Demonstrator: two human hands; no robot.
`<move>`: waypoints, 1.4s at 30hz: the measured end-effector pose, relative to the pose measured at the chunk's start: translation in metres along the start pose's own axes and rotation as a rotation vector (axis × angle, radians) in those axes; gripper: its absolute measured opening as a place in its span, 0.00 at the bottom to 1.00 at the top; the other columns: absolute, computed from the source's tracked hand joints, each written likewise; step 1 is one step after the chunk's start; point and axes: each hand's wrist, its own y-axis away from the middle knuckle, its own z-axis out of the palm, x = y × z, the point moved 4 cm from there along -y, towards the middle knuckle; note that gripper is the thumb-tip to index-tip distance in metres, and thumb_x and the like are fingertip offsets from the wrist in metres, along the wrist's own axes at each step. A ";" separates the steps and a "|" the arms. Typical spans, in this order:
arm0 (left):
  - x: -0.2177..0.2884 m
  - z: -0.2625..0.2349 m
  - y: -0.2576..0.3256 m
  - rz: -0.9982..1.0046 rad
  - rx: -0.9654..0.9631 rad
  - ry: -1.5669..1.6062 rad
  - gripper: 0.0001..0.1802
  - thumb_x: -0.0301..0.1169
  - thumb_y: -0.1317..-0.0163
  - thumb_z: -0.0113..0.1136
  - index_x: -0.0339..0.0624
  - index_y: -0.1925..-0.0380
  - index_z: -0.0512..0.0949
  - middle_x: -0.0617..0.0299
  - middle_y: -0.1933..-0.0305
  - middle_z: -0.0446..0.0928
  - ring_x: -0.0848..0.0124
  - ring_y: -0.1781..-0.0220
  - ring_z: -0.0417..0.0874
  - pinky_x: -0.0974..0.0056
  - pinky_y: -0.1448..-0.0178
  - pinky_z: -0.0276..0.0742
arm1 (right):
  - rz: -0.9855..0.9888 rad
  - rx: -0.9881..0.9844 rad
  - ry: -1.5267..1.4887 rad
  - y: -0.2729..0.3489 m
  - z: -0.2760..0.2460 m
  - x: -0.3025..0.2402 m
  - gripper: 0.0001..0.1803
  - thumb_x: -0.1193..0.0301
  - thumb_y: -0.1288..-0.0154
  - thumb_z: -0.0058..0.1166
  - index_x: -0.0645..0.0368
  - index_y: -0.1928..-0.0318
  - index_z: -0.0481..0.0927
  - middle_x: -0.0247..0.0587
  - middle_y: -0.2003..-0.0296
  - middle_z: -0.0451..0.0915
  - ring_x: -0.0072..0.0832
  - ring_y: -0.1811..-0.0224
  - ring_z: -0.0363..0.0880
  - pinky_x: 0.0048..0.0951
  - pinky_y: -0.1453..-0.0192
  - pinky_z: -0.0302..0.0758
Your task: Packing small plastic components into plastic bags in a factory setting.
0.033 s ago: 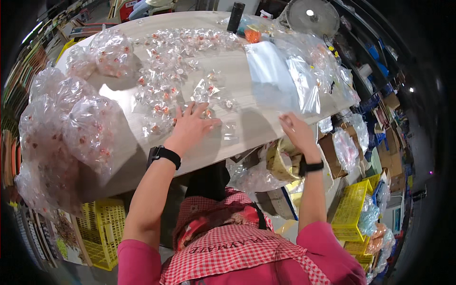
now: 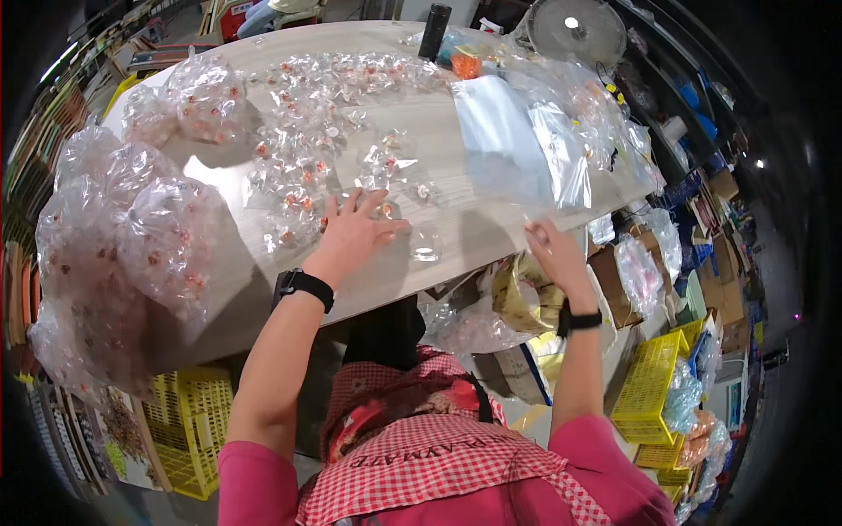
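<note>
Several small clear packets (image 2: 333, 131) with red and orange bits inside lie scattered over the pale wooden table (image 2: 456, 241). My left hand (image 2: 355, 235) rests palm down among the nearest packets, its fingers spread, and a black watch is on that wrist. My right hand (image 2: 553, 250) is at the table's front edge, its fingertips at the near corner of a stack of flat clear bags (image 2: 522, 140). Whether it grips a bag is hidden by the back of the hand. One loose packet (image 2: 427, 252) lies between my hands.
Big clear bags stuffed with packets (image 2: 132, 237) pile up at the table's left end, with another (image 2: 206, 101) further back. A black cylinder (image 2: 434, 31), an orange object (image 2: 467, 66) and a fan (image 2: 574, 31) stand at the far side. Yellow crates (image 2: 653, 386) and cardboard boxes sit on the floor.
</note>
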 end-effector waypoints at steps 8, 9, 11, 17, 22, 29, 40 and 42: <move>0.009 -0.033 0.007 0.142 -0.113 0.197 0.31 0.42 0.42 0.63 0.71 0.36 0.68 0.59 0.23 0.47 0.51 0.24 0.51 0.34 0.27 0.46 | -0.088 0.118 0.260 0.067 0.026 0.083 0.28 0.61 0.41 0.60 0.50 0.40 0.72 0.44 0.57 0.82 0.46 0.52 0.79 0.44 0.47 0.74; 0.011 -0.040 0.009 0.148 -0.124 0.182 0.31 0.42 0.42 0.63 0.71 0.36 0.68 0.59 0.23 0.47 0.51 0.24 0.51 0.34 0.27 0.46 | -0.086 0.204 0.188 0.062 0.024 0.082 0.28 0.63 0.43 0.62 0.51 0.41 0.73 0.44 0.54 0.80 0.43 0.49 0.78 0.41 0.45 0.74; 0.002 -0.055 0.023 -0.051 -0.094 0.200 0.35 0.43 0.42 0.64 0.66 0.33 0.63 0.53 0.23 0.47 0.47 0.24 0.50 0.34 0.27 0.45 | -0.092 0.161 -0.039 0.041 0.012 0.023 0.28 0.63 0.43 0.62 0.51 0.42 0.74 0.45 0.51 0.79 0.42 0.48 0.77 0.40 0.44 0.74; -0.009 -0.050 0.052 -0.308 -0.050 0.057 0.37 0.52 0.41 0.62 0.62 0.33 0.62 0.44 0.25 0.49 0.44 0.23 0.47 0.32 0.28 0.45 | -0.639 0.214 -0.307 0.027 0.068 -0.109 0.18 0.68 0.43 0.61 0.55 0.51 0.78 0.42 0.58 0.78 0.41 0.54 0.76 0.39 0.50 0.74; 0.010 -0.039 0.042 -0.234 -0.085 0.010 0.36 0.57 0.41 0.59 0.61 0.35 0.65 0.46 0.25 0.52 0.42 0.24 0.46 0.29 0.30 0.46 | -0.592 0.082 -0.385 0.034 0.102 -0.092 0.12 0.72 0.44 0.58 0.57 0.58 0.79 0.44 0.66 0.73 0.43 0.59 0.74 0.40 0.54 0.73; 0.011 -0.026 0.051 -0.249 -0.047 0.021 0.26 0.50 0.40 0.60 0.54 0.44 0.71 0.48 0.28 0.57 0.40 0.27 0.54 0.27 0.31 0.46 | -0.609 -0.892 -0.323 0.066 0.063 -0.074 0.18 0.72 0.42 0.58 0.59 0.50 0.79 0.47 0.65 0.83 0.44 0.61 0.82 0.34 0.53 0.77; 0.036 -0.031 0.088 -0.429 0.122 0.072 0.29 0.43 0.38 0.57 0.59 0.36 0.66 0.50 0.31 0.60 0.45 0.26 0.53 0.29 0.30 0.45 | -0.780 -0.049 -0.023 -0.151 0.115 -0.143 0.37 0.53 0.39 0.57 0.48 0.32 0.63 0.45 0.31 0.60 0.45 0.29 0.57 0.45 0.31 0.63; 0.032 -0.027 0.095 -0.453 0.143 0.067 0.30 0.43 0.38 0.57 0.60 0.35 0.66 0.51 0.32 0.60 0.46 0.26 0.53 0.30 0.29 0.44 | -0.660 -0.274 0.013 -0.152 0.136 -0.141 0.41 0.47 0.40 0.55 0.44 0.29 0.58 0.46 0.28 0.55 0.46 0.27 0.52 0.48 0.29 0.59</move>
